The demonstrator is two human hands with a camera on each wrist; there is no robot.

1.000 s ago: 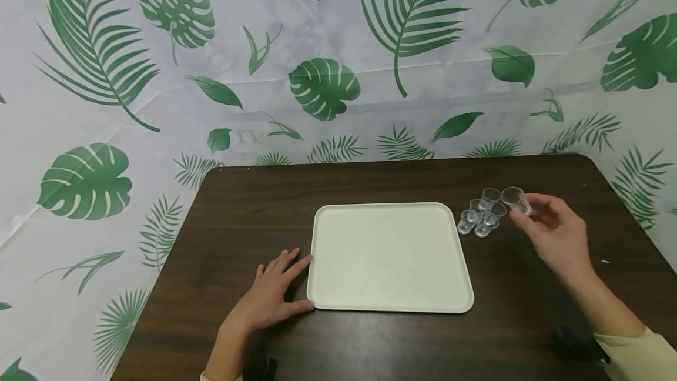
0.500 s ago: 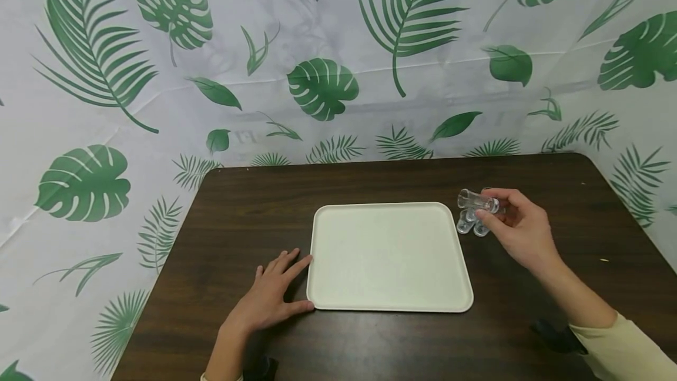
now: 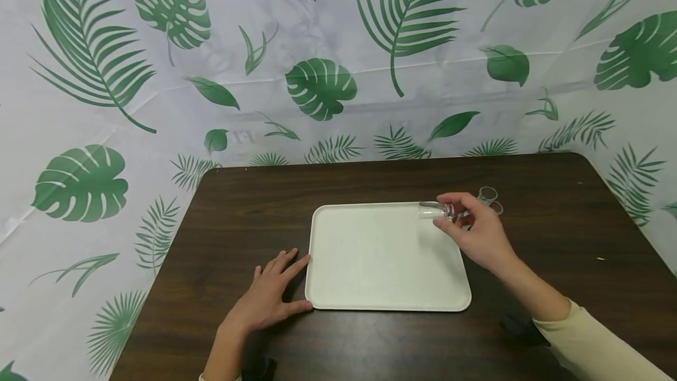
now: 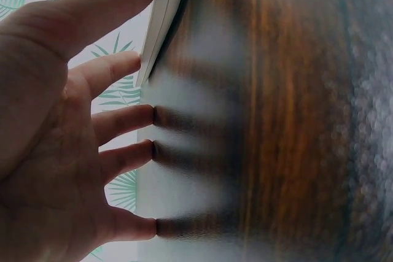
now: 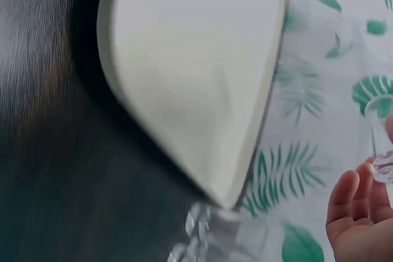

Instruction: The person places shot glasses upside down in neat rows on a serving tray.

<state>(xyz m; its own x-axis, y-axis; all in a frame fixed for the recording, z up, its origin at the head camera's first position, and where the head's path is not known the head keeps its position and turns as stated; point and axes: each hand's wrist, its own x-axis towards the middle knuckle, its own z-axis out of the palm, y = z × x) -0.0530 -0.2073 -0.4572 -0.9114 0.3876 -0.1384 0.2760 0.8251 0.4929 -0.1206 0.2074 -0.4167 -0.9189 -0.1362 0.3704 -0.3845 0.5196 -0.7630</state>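
Note:
My right hand [image 3: 478, 234] pinches a small clear shot glass [image 3: 427, 210] near its base. The glass lies on its side in the air, mouth to the left, over the back right corner of the white tray [image 3: 383, 257]. In the right wrist view the glass [image 5: 379, 130] shows at the right edge, by the fingertips. My left hand [image 3: 270, 298] rests with fingers spread on the table, its thumb and forefinger at the tray's left rim. The left wrist view shows these straight fingers [image 4: 123, 121], with fingertips on the dark wood.
Several more shot glasses [image 3: 487, 194] stand just right of the tray, partly hidden behind my right hand. The dark wooden table [image 3: 370, 346] ends at the back against a white cloth with green leaves [image 3: 322, 87].
My right hand has carried the shot glass left from beside the other glasses to above the tray's corner, tipping it onto its side. The left hand and tray stay put.

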